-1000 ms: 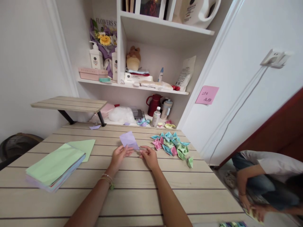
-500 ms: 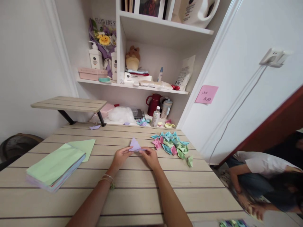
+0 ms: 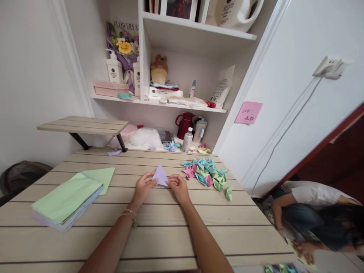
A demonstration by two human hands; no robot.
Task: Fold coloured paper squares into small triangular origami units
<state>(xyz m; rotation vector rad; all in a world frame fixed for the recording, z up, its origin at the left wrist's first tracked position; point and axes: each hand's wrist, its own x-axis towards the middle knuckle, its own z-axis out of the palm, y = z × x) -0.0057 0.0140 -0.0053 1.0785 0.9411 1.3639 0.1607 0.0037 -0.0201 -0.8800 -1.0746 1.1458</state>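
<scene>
A small folded piece of purple paper point(image 3: 160, 176), triangular with its point toward the shelf, is held just above the table between my two hands. My left hand point(image 3: 145, 185) pinches its left corner between thumb and fingers. At the opposite corner, my right hand point(image 3: 178, 185) grips the edge with thumb and curled fingers. To the right lies a pile of folded paper boats point(image 3: 202, 170) in blue, pink and green. On the left rests a stack of coloured paper point(image 3: 68, 197), green on top, with one green sheet point(image 3: 105, 177) sticking out behind it.
A small raised wooden stand point(image 3: 82, 124) rises at the table's back left. Along the back are a clear bottle point(image 3: 187, 140), a red jug point(image 3: 185, 125) and a plastic bag point(image 3: 145, 137). Another person point(image 3: 313, 212) crouches on the right beyond the table edge, handling yellow paper.
The purple paper has turned so its triangular face shows more fully toward me. My hands have shifted slightly around it. The other person's hands have moved a little left.
</scene>
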